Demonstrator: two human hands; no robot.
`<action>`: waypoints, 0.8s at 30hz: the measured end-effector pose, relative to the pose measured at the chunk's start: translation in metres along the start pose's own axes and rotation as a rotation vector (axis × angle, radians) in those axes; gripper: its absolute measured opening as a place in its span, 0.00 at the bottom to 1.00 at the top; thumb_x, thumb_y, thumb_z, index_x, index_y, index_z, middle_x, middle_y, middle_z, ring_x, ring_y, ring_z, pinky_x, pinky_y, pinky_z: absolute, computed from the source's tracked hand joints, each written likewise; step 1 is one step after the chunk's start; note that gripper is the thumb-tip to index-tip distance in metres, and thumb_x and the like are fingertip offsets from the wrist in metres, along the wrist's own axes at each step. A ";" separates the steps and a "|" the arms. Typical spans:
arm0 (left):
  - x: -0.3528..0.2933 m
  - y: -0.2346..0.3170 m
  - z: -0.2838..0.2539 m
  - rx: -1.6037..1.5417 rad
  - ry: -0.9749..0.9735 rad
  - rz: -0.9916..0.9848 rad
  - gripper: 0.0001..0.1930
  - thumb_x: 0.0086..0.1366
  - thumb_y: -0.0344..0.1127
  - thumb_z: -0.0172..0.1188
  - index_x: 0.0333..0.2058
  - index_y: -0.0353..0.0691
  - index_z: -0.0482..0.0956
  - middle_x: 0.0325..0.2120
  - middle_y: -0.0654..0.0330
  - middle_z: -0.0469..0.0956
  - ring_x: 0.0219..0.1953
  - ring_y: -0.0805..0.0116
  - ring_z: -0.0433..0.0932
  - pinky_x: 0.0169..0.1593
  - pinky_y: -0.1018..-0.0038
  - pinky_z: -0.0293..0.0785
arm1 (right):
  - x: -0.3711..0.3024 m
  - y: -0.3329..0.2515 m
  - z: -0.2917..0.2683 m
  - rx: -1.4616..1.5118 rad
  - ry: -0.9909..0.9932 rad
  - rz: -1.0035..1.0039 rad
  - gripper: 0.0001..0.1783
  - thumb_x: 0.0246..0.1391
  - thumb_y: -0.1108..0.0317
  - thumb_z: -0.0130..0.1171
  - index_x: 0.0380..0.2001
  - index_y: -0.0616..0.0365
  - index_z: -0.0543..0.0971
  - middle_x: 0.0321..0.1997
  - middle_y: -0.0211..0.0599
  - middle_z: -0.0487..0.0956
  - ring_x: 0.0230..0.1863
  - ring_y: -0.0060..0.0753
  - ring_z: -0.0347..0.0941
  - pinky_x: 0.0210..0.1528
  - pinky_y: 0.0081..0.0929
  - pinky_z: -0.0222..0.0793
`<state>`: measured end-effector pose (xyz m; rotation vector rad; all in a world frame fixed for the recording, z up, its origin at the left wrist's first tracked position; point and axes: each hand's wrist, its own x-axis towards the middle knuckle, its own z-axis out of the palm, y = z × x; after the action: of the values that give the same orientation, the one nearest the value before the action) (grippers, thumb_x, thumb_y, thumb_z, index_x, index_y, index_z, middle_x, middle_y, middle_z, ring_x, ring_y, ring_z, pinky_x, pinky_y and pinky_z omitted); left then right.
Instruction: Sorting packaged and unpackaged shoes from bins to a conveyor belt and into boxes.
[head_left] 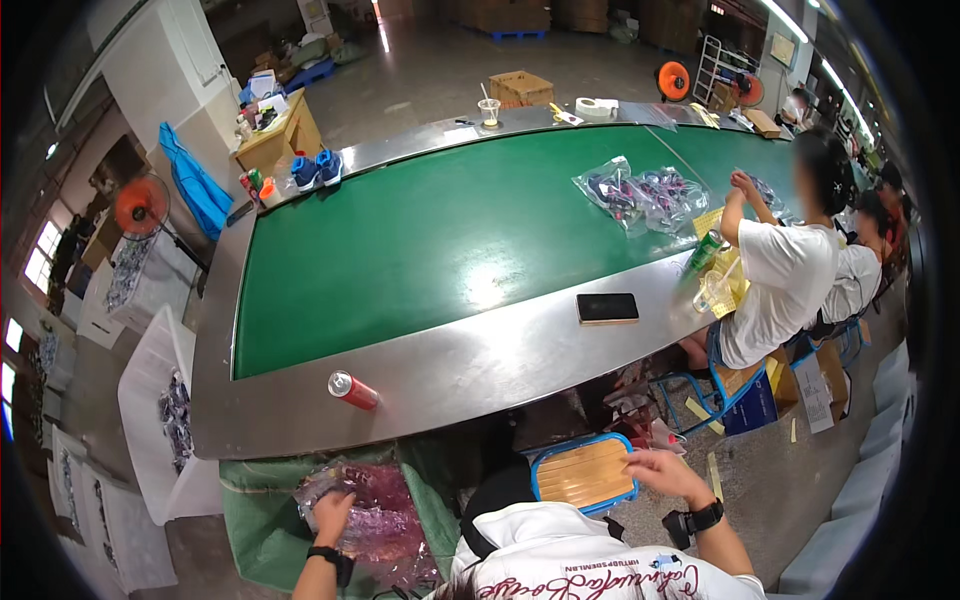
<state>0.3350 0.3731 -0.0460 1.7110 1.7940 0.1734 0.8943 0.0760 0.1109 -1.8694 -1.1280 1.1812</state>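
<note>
Where the head view shows its lower left, our left hand (332, 512) is among the pinkish plastic packages (385, 525), which lie in a green sack (252, 505); we cannot tell whether its fingers are clamped on them. At lower right of centre, we hold our right hand (668, 475) just beside a wooden stool (582, 474), its fingers loosely bent, slightly apart. Mid-frame, the counter (480, 365) bears a red can (354, 390) and a phone (607, 308).
</note>
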 end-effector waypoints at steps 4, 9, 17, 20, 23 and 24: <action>0.062 0.129 0.045 -0.386 0.251 0.185 0.38 0.44 0.41 0.69 0.53 0.33 0.62 0.41 0.48 0.73 0.34 0.64 0.76 0.36 0.72 0.74 | 0.038 -0.044 -0.016 0.222 0.072 0.119 0.15 0.52 0.68 0.54 0.42 0.67 0.73 0.34 0.31 0.77 0.35 0.17 0.70 0.38 0.17 0.67; 0.152 0.180 0.070 -0.936 0.456 -0.126 0.23 0.43 0.31 0.69 0.38 0.42 0.68 0.22 0.65 0.72 0.16 0.78 0.67 0.17 0.80 0.64 | 0.100 -0.030 -0.016 0.176 -0.009 0.039 0.15 0.53 0.66 0.55 0.42 0.63 0.74 0.36 0.25 0.76 0.36 0.13 0.69 0.38 0.14 0.66; 0.188 0.200 0.042 -1.154 0.573 -0.497 0.08 0.46 0.28 0.64 0.26 0.39 0.75 0.18 0.64 0.73 0.17 0.74 0.71 0.20 0.80 0.66 | 0.152 -0.013 -0.074 0.235 -0.002 0.202 0.16 0.54 0.65 0.55 0.43 0.63 0.73 0.37 0.30 0.77 0.39 0.18 0.70 0.42 0.18 0.67; 0.185 0.124 0.001 -1.122 0.459 -0.454 0.11 0.55 0.34 0.57 0.37 0.37 0.77 0.35 0.55 0.79 0.33 0.72 0.77 0.35 0.80 0.68 | 0.214 -0.018 -0.096 0.187 0.046 0.236 0.18 0.54 0.63 0.54 0.46 0.62 0.72 0.40 0.38 0.77 0.41 0.23 0.71 0.44 0.22 0.67; 0.143 0.224 -0.018 -1.138 0.447 -0.496 0.07 0.56 0.36 0.60 0.32 0.43 0.75 0.27 0.61 0.75 0.26 0.69 0.73 0.28 0.76 0.71 | 0.259 -0.008 -0.146 0.001 0.314 0.021 0.23 0.53 0.61 0.53 0.49 0.62 0.68 0.43 0.44 0.75 0.43 0.32 0.73 0.46 0.27 0.68; 0.140 0.226 -0.015 -1.077 0.454 -0.534 0.09 0.56 0.36 0.60 0.34 0.44 0.74 0.29 0.63 0.75 0.26 0.71 0.73 0.27 0.78 0.71 | 0.276 -0.003 -0.165 -0.025 0.402 -0.064 0.23 0.52 0.61 0.53 0.49 0.62 0.67 0.43 0.45 0.75 0.44 0.35 0.73 0.46 0.29 0.68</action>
<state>0.5268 0.5405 0.0313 0.4333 1.8347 1.1184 1.1072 0.3142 0.0770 -1.9602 -0.9692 0.7137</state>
